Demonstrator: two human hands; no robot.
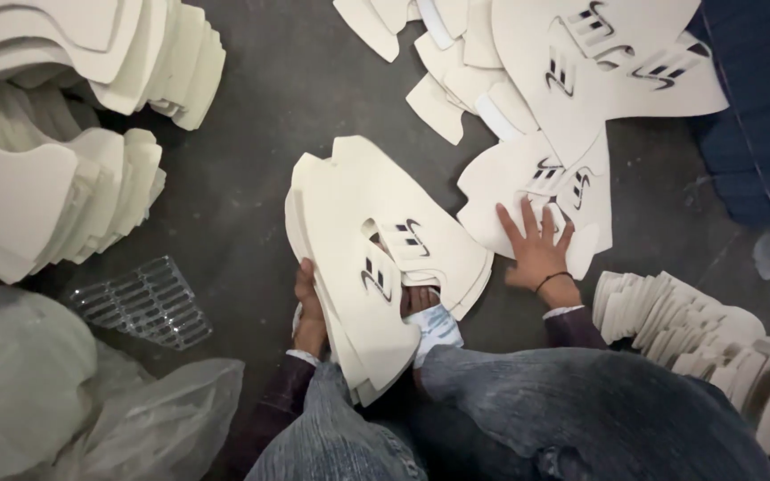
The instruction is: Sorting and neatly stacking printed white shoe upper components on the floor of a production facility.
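Head view: two hands, one stack

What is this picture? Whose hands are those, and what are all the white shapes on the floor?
The camera sits on a person's head and looks down, so you see their own knees in jeans and both hands. The left hand grips the edge of a stack of flat cream cut-out pieces standing on the dark floor. Each piece has small black stripe marks. The right hand lies flat, fingers spread, on loose pieces of the same kind. More piles of these shapes lie at the left and at the right. A clear plastic tray and a crumpled plastic bag lie at the lower left.
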